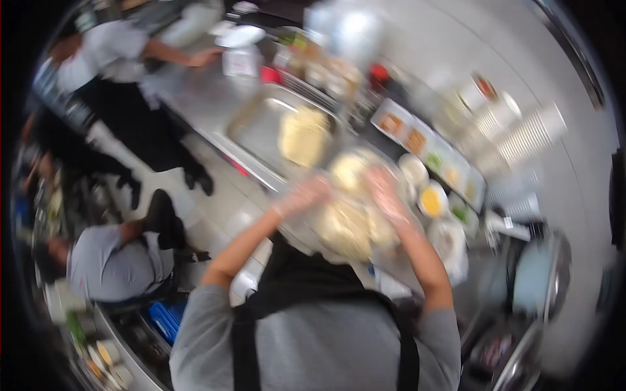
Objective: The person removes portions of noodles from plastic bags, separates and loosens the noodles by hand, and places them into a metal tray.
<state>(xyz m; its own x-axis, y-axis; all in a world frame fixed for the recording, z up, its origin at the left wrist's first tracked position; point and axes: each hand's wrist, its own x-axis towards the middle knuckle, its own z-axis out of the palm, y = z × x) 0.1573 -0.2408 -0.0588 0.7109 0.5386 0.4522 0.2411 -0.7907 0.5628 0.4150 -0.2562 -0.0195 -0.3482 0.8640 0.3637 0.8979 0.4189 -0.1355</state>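
Observation:
My left hand (pixel 308 195), in a clear plastic glove, is at the left side of a large bowl or bag-lined container holding a pale yellow, dough-like mass (pixel 345 228). My right hand (pixel 386 192), gloved the same way, reaches in from the right side. A smaller pale yellow lump (pixel 350 169) lies between the fingertips of both hands, close to the right fingers. Motion smears the fingers, so their grip is not clear. Just beyond my left hand, another pale yellow mass (pixel 303 137) sits in a shallow metal tray (pixel 251 127).
A long tray of garnishes (pixel 427 150) stands to the right, beside small bowls, one with yellow contents (pixel 432 199). Stacked paper cups (pixel 531 137) are farther right. A white container (pixel 241 62) stands at the counter's far end. Co-workers (pixel 120 260) are on the left.

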